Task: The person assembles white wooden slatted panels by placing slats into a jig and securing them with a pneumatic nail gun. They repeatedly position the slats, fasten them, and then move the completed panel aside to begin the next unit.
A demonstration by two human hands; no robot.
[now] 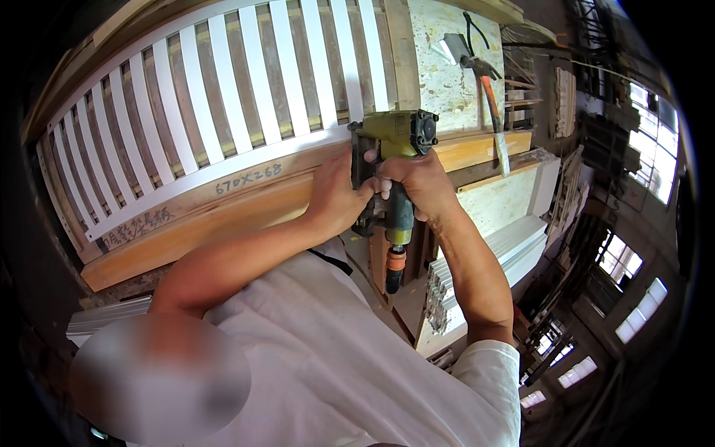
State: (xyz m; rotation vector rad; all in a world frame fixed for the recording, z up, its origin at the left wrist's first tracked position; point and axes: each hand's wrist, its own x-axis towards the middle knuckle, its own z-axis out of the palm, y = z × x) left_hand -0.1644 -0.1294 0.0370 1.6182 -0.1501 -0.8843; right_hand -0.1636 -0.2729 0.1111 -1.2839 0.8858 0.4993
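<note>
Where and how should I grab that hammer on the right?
Take the hammer by the pale lower handle, coming from the near side, probably with the right hand, though it grips the nail gun. The slim handle extends toward you, head at the far end.

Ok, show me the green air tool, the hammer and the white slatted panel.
Green air tool (398, 132), head view: on its upper body.
Hammer (491, 108), head view: on its orange handle.
White slatted panel (258, 74), head view: on a middle slat.
</note>
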